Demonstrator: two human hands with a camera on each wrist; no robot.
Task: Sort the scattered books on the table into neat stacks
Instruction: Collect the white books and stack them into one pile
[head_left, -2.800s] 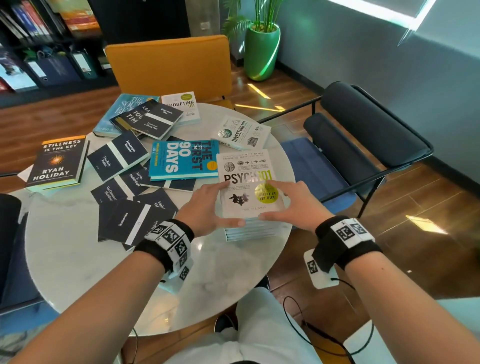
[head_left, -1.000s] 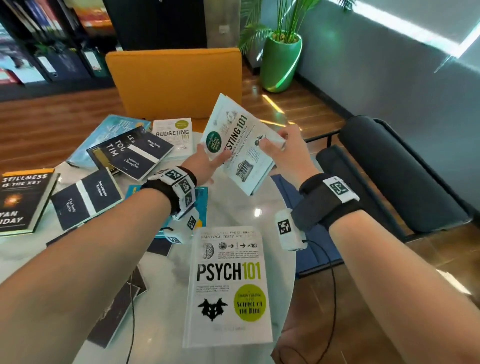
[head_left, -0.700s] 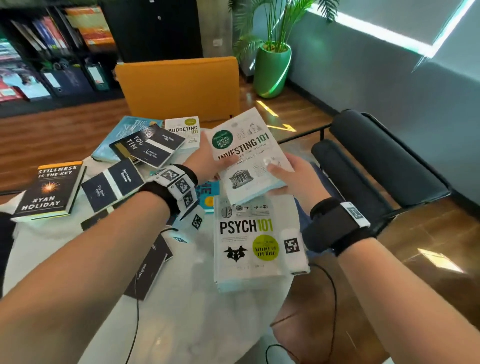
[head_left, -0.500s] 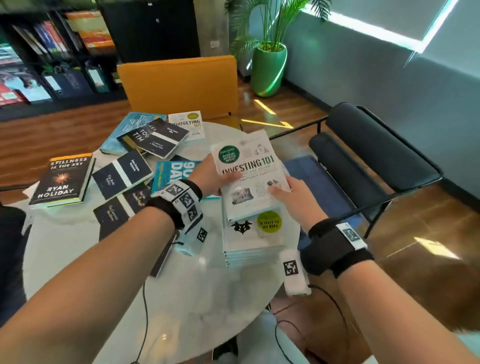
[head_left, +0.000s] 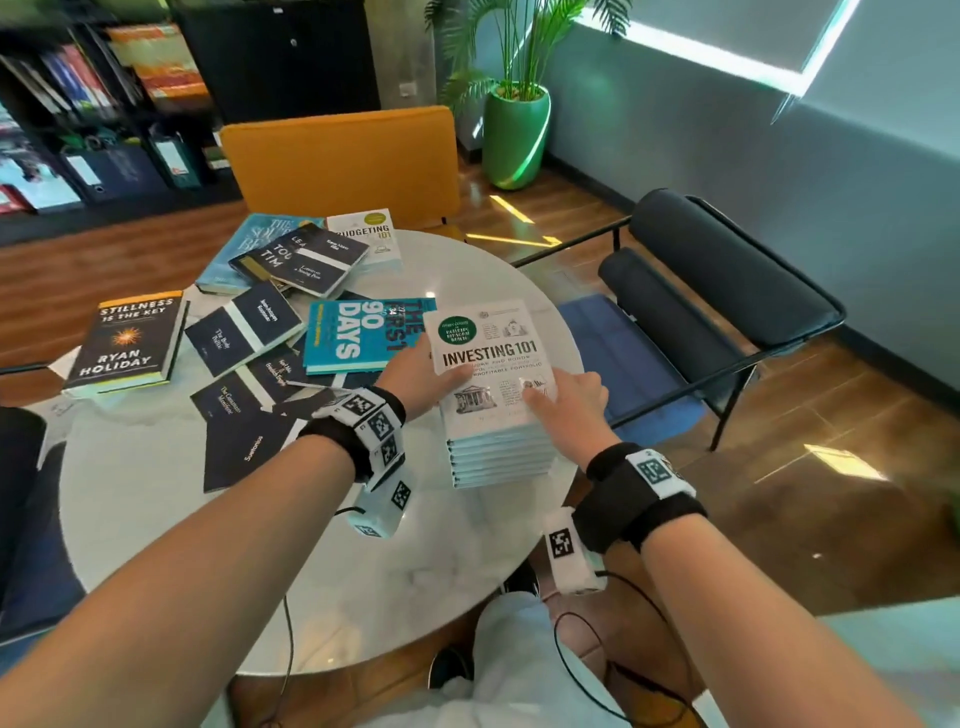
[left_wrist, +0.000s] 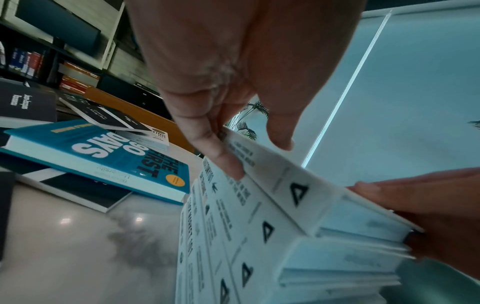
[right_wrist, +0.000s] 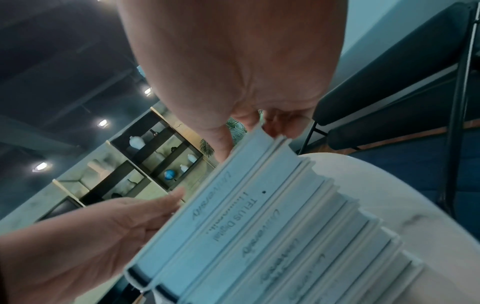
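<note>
Round and pale, the marble-look counter (head_left: 156, 519) stands between an orange chair, a dark chair and a bookcase. At its right edge sits a stack of white paperbacks (head_left: 501, 457), and the Investing 101 book (head_left: 488, 358) lies on top of that stack, slightly askew. The left hand (head_left: 415, 376) pinches the book's left edge, thumb on the cover and fingers (left_wrist: 218, 156) against its side. The right hand (head_left: 566, 402) grips the near right corner, its thumb on the cover and the other fingers curled under the edge.

Judged from its look, the book is a light, fairly stiff paperback with a smooth, somewhat slippery cover. Holding both long edges, as now, should let it be slid square with the stack. The stack's lower books step out of line in the right wrist view, so a hard push might shift them.

Legible titles elsewhere on the counter: "The First 90 Days" on the blue book (head_left: 363, 335) touching the stack's left side, "Stillness Is the Key, Ryan Holiday" on the black book (head_left: 124, 340) at the left edge, "Budgeting 101" on the white book (head_left: 366, 236) at the far edge. The page edges (right_wrist: 233, 218) of the stacked books are stamped "University" and "TELUS Digital". Several dark slim volumes (head_left: 244, 327) lie scattered left of centre; one reads "Suetonius".
</note>
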